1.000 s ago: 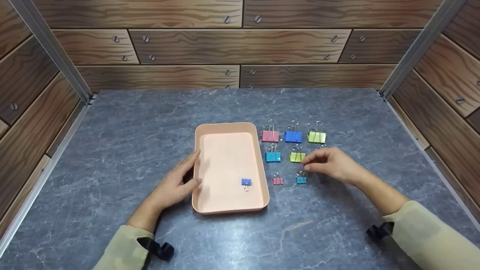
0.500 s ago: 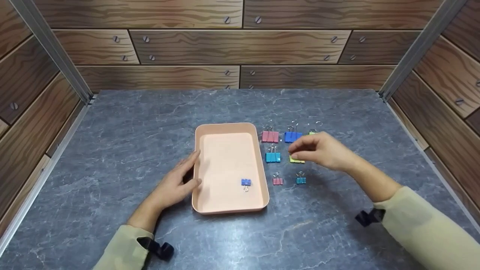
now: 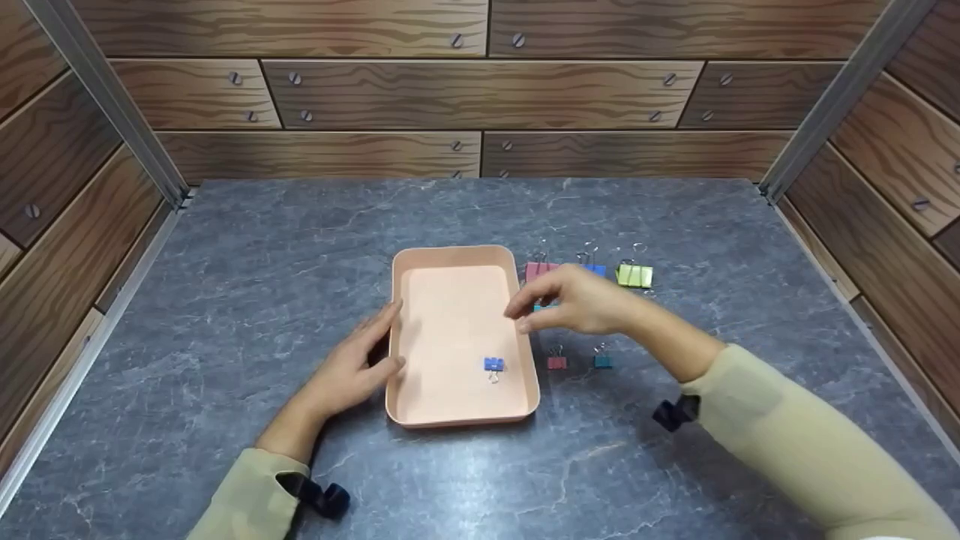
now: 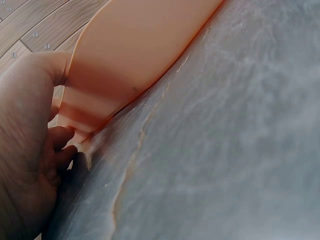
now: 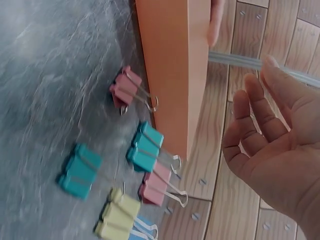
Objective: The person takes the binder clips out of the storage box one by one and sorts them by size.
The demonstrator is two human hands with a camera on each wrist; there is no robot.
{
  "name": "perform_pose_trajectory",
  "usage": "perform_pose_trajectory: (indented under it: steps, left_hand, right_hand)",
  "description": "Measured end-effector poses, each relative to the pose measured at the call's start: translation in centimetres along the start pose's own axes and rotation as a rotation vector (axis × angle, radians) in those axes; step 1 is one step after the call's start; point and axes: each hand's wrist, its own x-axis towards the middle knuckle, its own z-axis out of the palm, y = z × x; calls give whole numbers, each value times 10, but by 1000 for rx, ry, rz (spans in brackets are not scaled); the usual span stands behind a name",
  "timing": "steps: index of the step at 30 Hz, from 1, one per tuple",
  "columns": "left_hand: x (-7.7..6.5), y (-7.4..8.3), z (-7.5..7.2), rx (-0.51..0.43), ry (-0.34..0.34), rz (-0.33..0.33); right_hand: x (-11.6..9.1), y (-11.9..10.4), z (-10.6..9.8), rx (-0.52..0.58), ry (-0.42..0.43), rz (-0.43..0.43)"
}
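Note:
A shallow peach tray lies in the middle of the table, with a small blue binder clip inside. My left hand grips its left rim; in the left wrist view the thumb hooks over the edge and other fingers curl beside the wall. Over the right rim hovers my right hand, fingers loosely bent, a gap between thumb and index tips. Nothing shows in its palm. Beneath it, a teal binder clip and a yellow-green binder clip are partly or wholly hidden from the head view.
Right of the tray stand binder clips in rows: pink, blue and yellow-green at the back, small pink and small teal in front. Wood-patterned walls enclose the table.
My right hand has moved left from beside the clip rows, across the middle row, to the tray's right rim. The left hand and the blue clip in the tray have stayed put.

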Motion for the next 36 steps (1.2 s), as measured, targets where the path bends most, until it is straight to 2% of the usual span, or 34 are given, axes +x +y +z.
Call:
perform_pose_trajectory:
  steps: [5,11,21,26,32,36]
  left_hand:
    - [0,0,0,2,-6,-16]
    - [-1,0,1,-8,-2,-16]
    - [-1,0,0,-12,-5,-26]
    - [-1,0,0,-9,-8,-29]
    - [-1,0,0,-10,-18,-32]
    - [-1,0,0,-7,-14,-23]
  right_hand:
    - [14,4,13,-7,-77,-28]
    - [23,10,25,-31,-144,-22]
    - [27,13,32,-83,-186,-23]
    - [28,15,36,-62,-216,-8]
    - [29,19,39,-19,-244,-36]
    - [29,20,42,-29,-255,-28]
